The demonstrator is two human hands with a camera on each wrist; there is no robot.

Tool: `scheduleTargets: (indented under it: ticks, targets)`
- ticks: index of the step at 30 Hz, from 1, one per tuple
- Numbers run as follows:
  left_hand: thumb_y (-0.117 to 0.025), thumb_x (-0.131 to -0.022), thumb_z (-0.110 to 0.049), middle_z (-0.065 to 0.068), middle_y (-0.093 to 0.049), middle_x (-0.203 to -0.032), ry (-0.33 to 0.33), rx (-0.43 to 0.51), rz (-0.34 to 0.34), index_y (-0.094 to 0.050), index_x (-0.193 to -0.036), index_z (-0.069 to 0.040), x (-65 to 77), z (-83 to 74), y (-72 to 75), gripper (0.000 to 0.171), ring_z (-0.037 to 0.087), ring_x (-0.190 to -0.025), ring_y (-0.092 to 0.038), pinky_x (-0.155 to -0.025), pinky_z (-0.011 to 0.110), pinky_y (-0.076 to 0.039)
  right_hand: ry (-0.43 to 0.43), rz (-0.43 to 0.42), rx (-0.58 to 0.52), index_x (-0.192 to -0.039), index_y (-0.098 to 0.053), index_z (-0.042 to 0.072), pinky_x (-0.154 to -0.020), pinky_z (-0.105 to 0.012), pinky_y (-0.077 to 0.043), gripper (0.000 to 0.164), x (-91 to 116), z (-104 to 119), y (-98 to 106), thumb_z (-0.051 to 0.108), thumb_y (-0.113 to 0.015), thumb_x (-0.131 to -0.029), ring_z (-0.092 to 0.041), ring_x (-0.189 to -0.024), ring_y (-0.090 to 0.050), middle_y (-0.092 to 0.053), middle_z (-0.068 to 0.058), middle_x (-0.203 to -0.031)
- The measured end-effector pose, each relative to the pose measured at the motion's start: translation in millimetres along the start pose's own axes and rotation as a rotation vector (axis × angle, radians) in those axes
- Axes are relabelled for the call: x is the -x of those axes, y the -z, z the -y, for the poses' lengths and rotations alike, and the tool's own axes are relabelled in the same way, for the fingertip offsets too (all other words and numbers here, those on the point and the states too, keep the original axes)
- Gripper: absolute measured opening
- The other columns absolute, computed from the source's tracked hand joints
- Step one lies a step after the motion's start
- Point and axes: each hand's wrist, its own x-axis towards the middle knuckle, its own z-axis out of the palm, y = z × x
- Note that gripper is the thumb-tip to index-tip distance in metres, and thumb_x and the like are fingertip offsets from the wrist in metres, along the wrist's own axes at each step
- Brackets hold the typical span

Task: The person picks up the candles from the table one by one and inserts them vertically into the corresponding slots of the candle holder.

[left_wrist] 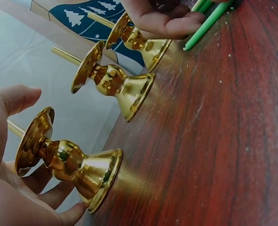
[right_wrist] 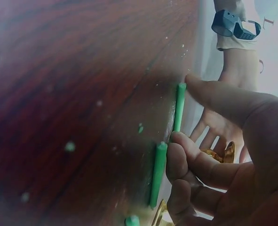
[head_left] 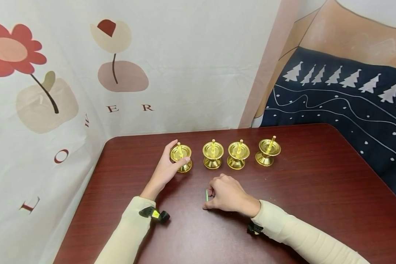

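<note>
Leftmost in a row of gold candle holders, one candle holder (head_left: 185,167) stands upright within my left hand (head_left: 165,167). In the left wrist view, the fingers curl behind this holder's dish and stem (left_wrist: 66,157), and the thumb lies over the dish side. My right hand (head_left: 229,193) is low at the table, thumb and index finger at the two ends of a thin green candle (head_left: 207,195), pinching it lengthwise. The right wrist view shows that green candle (right_wrist: 179,108) between them. A second green candle (right_wrist: 158,174) lies beside the curled fingers, with the end of another (right_wrist: 132,220) below.
Three more gold candle holders stand to the right: one (head_left: 212,161), one close beside it (head_left: 236,162), and one farther off (head_left: 264,158). Small green crumbs (right_wrist: 70,146) dot the dark red table (head_left: 300,190). A printed cloth (head_left: 198,73) hangs behind.
</note>
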Motion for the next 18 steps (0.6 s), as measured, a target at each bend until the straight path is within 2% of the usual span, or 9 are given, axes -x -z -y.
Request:
scheduleTargets:
  ticks: [7,11,18]
  targets:
    - [-0.081,-0.1,-0.023,0.011,-0.039,-0.172,-0.005,-0.007,0.004,-0.031,-0.172,-0.016,0.3,-0.7,1.6,0.088,0.032,-0.154,-0.039,-0.126,0.054,-0.028,0.011,0.038,-0.028,-0.077,-0.07,0.022,-0.066,-0.032,-0.048,0.031,-0.7,-0.8,3.2,0.027,-0.1,-0.07,-0.01,-0.075,-0.054,-0.058,0.017,-0.07]
    - [-0.081,-0.1,-0.023,0.011,-0.04,-0.172,-0.002,-0.018,0.008,-0.032,-0.172,-0.016,-0.1,0.4,2.5,0.088,0.032,-0.155,-0.038,-0.127,0.055,-0.027,0.014,0.072,-0.055,-0.079,-0.072,0.02,-0.064,-0.031,-0.05,0.03,0.2,-0.5,9.4,0.022,-0.101,-0.071,-0.005,-0.069,-0.056,-0.059,0.018,-0.068]
    - [-0.082,-0.098,-0.019,0.017,-0.045,-0.164,0.007,-0.022,0.018,-0.033,-0.171,-0.015,-0.5,0.7,2.7,0.088,0.035,-0.144,-0.049,-0.122,0.053,-0.035,0.007,0.099,-0.103,-0.078,-0.073,0.018,-0.059,-0.031,-0.053,0.028,1.0,0.0,13.2,0.012,-0.099,-0.071,0.0,-0.061,-0.058,-0.062,0.02,-0.063]
